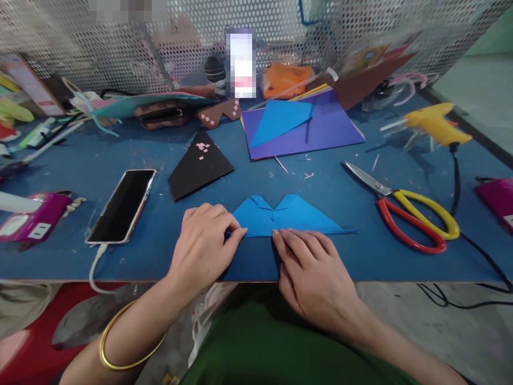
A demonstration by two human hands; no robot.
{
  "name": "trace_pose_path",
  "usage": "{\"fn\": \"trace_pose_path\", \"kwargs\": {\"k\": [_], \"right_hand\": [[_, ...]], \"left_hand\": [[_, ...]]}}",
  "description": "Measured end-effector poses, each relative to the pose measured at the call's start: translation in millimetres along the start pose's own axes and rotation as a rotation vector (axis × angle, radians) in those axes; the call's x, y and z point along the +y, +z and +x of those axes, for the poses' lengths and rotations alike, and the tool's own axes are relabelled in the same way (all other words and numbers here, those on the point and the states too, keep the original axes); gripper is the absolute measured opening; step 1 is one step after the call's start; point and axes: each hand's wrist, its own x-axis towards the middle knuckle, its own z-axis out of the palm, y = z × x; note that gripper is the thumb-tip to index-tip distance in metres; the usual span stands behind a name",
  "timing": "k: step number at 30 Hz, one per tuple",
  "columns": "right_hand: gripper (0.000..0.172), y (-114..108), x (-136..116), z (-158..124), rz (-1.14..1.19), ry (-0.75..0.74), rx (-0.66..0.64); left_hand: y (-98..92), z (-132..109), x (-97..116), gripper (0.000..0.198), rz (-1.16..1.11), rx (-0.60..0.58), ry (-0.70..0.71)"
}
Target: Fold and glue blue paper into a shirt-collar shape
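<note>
A folded blue paper [294, 214] with two raised peaks and a notch between them lies flat near the table's front edge. My left hand [204, 243] is at its left end, thumb and curled fingers pinched on the lower edge. On the lower edge right of the middle rests my right hand [315, 267], its fingers pressed together on the paper. The paper's right end tapers to a thin point beyond my right hand. Scissors [385, 192] with one red and one yellow handle lie to the right of the paper.
Black folded paper [198, 171] with pink bits lies behind my left hand, a phone [122, 206] with a cable further left. Purple sheets [332, 128] carry another blue piece [280, 120]. A yellow glue gun [435, 123] is at the right. Mesh [188, 48] stands behind.
</note>
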Motion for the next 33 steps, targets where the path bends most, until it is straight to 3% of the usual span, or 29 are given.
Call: {"fn": "trace_pose_path", "kwargs": {"k": [21, 33], "right_hand": [[0.049, -1.1, 1.1, -0.1, 0.016, 0.007, -0.003], [0.048, 0.0, 1.2, 0.9, 0.028, 0.005, 0.003]], "left_hand": [[-11.1, -11.9, -38.0, 0.027, -0.034, -0.069, -0.128], [-13.1, -19.7, -44.2, 0.028, 0.000, -0.037, -0.165]]}}
